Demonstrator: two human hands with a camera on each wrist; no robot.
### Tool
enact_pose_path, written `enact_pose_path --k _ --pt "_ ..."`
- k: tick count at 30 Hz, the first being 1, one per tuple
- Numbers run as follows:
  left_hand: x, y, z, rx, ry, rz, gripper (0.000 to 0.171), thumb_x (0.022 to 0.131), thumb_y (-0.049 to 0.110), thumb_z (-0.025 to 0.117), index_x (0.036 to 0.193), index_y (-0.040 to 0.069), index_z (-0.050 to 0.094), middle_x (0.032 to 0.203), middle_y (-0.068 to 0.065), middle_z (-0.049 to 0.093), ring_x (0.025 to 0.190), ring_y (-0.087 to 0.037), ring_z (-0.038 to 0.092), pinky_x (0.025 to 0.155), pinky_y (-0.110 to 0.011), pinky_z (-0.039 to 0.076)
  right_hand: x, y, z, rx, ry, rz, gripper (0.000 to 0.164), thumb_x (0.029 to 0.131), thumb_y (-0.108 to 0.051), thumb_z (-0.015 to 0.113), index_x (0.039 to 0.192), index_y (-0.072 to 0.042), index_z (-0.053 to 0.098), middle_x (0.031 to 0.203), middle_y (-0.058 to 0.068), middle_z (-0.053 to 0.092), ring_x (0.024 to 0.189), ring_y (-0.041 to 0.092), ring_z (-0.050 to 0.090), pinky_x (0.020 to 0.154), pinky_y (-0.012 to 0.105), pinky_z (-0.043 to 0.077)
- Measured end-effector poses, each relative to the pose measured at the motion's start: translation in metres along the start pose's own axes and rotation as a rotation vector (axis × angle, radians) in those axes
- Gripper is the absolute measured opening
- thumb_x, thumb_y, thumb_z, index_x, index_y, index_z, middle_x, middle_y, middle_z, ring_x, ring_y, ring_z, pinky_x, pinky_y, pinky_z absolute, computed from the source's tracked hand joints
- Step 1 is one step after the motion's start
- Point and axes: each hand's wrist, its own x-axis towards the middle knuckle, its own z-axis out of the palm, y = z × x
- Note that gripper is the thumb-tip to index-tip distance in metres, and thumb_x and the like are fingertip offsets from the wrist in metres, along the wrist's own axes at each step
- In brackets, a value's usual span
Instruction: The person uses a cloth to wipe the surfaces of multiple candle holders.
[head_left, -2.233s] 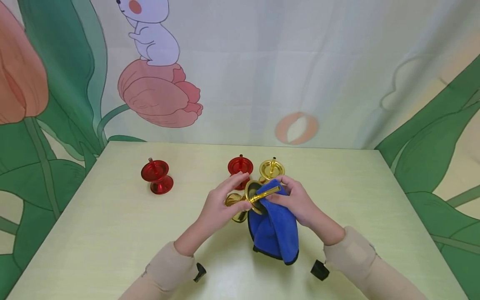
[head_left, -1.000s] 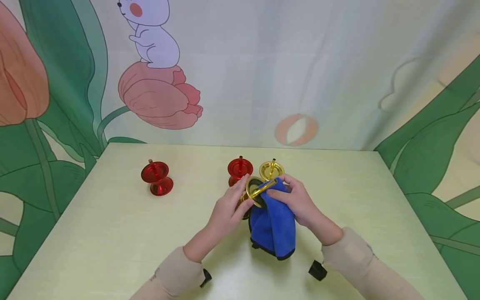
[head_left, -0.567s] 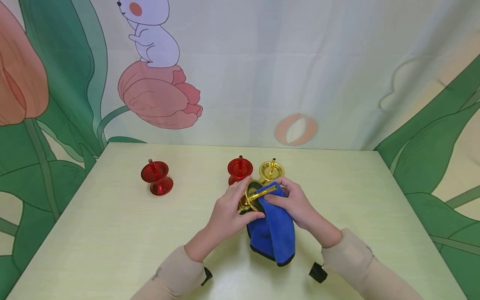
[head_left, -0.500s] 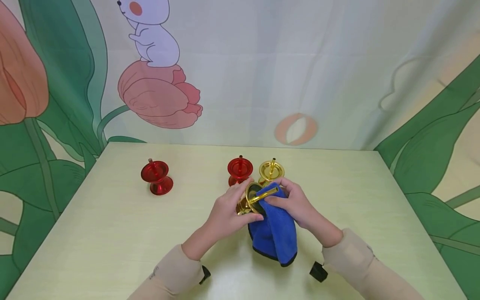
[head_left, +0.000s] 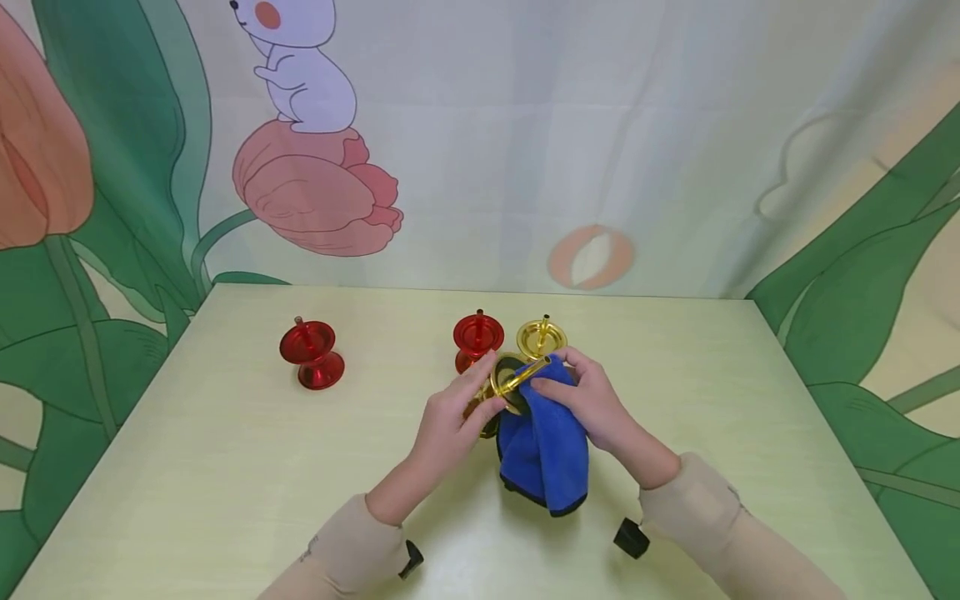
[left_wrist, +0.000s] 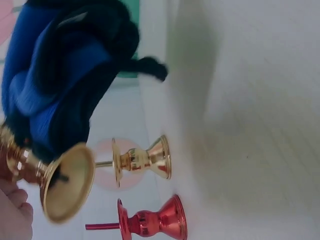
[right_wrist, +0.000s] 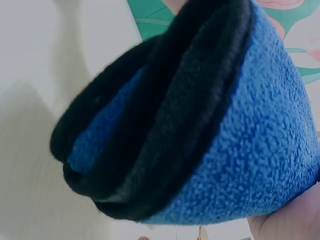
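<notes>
Over the middle of the table, my left hand [head_left: 448, 415] grips a gold candle holder [head_left: 528, 373], tilted so its dish and thin stem point up to the right. The thumb lies near the dish's rim. My right hand [head_left: 592, 398] pinches a blue cloth [head_left: 551, 458] with dark edging, bunched against the dish beside the stem; its loose end hangs down. In the left wrist view, the candle holder's flared base [left_wrist: 70, 182] faces the camera beneath the cloth [left_wrist: 75, 60]. The folded cloth [right_wrist: 260, 145] fills much of the right wrist view and hides the holder there.
Just behind the hands stand a red candle holder [head_left: 478, 333] and another gold candle holder [head_left: 542, 337], both upright. A second red candle holder [head_left: 311, 354] stands at the table's left. A printed curtain [head_left: 480, 167] hangs behind the pale table [head_left: 225, 483].
The left hand shifts its grip on the candle holder, its thumb moving up and left along the dish. The holder and cloth have risen slightly, and the stem's tilt has steepened.
</notes>
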Motion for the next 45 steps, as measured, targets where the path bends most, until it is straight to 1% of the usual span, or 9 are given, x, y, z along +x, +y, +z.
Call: enact_pose_path --k 6,13,16,20,24,28,32,36,45 --pt "-0.001 0.004 0.007 0.188 -0.001 0.055 0.081 0.075 0.027 0.068 0.138 0.001 0.024 0.139 -0.015 0.037 0.125 -0.028 0.039 0.096 -0.042 0.039 -0.001 0.000 0.008 0.072 0.007 -0.008 0.033 0.083 -0.007 0.059 0.111 0.004 0.045 0.088 -0.003 0.063 0.072 0.012 0.065 0.066 0.031 0.054" --pt "0.001 0.006 0.001 0.223 0.064 0.172 0.084 0.063 0.026 0.078 0.131 -0.003 0.037 0.129 -0.016 0.048 0.118 -0.026 0.048 0.099 -0.041 0.036 -0.004 -0.002 0.006 -0.031 -0.025 -0.043 0.036 0.082 -0.009 0.060 0.114 0.002 0.047 0.103 0.013 0.061 0.079 0.012 0.063 0.068 0.030 0.053" --pt "0.002 0.008 -0.006 0.162 -0.030 0.139 0.086 0.064 0.029 0.077 0.133 0.001 0.035 0.129 -0.012 0.049 0.108 -0.022 0.054 0.089 -0.031 0.046 -0.003 -0.001 0.001 -0.100 -0.077 -0.066 0.032 0.081 -0.009 0.061 0.109 0.001 0.049 0.101 0.016 0.061 0.078 0.013 0.062 0.069 0.029 0.052" --pt "0.005 0.010 -0.015 0.005 -0.270 0.018 0.087 0.067 0.034 0.073 0.138 0.009 0.029 0.129 -0.003 0.050 0.104 -0.016 0.055 0.068 -0.020 0.049 -0.003 0.003 -0.008 -0.190 -0.167 -0.143 0.026 0.080 -0.004 0.060 0.104 0.001 0.051 0.096 0.015 0.062 0.079 0.012 0.060 0.073 0.026 0.049" --pt "0.006 0.010 -0.018 -0.108 -0.382 -0.079 0.085 0.070 0.033 0.071 0.140 0.014 0.026 0.131 -0.001 0.048 0.117 -0.018 0.048 0.078 -0.027 0.051 -0.002 0.005 -0.012 -0.232 -0.215 -0.193 0.025 0.081 -0.004 0.059 0.104 0.000 0.053 0.099 0.018 0.061 0.084 0.012 0.059 0.077 0.027 0.048" --pt "0.001 0.009 -0.012 -0.068 -0.245 -0.071 0.074 0.074 0.034 0.065 0.137 0.013 0.033 0.134 -0.005 0.045 0.115 -0.019 0.050 0.079 -0.029 0.051 -0.002 0.003 -0.011 -0.216 -0.133 -0.170 0.025 0.082 -0.009 0.060 0.104 -0.001 0.053 0.100 0.019 0.061 0.082 0.014 0.060 0.077 0.028 0.048" --pt "-0.005 0.007 -0.003 0.087 -0.085 0.058 0.061 0.084 0.035 0.052 0.135 0.004 0.035 0.135 -0.011 0.042 0.119 -0.022 0.047 0.089 -0.032 0.046 -0.002 0.000 -0.007 -0.160 -0.033 -0.117 0.026 0.081 -0.011 0.061 0.104 -0.001 0.052 0.097 0.016 0.062 0.078 0.015 0.061 0.074 0.029 0.050" --pt "-0.010 0.005 0.004 0.162 -0.063 0.117 0.066 0.089 0.042 0.041 0.138 0.000 0.024 0.141 -0.011 0.034 0.127 -0.023 0.036 0.098 -0.038 0.038 -0.002 0.001 -0.004 -0.117 0.000 -0.087 0.025 0.082 -0.008 0.060 0.103 0.001 0.051 0.093 0.011 0.062 0.076 0.014 0.062 0.071 0.029 0.052" --pt "-0.007 0.009 0.009 0.226 0.042 0.138 0.090 0.066 0.034 0.075 0.136 0.002 0.030 0.133 -0.011 0.045 0.121 -0.023 0.045 0.094 -0.035 0.043 -0.003 0.000 0.001 -0.145 -0.017 -0.088 0.026 0.082 -0.010 0.060 0.105 -0.001 0.052 0.096 0.016 0.061 0.078 0.014 0.061 0.072 0.029 0.052"
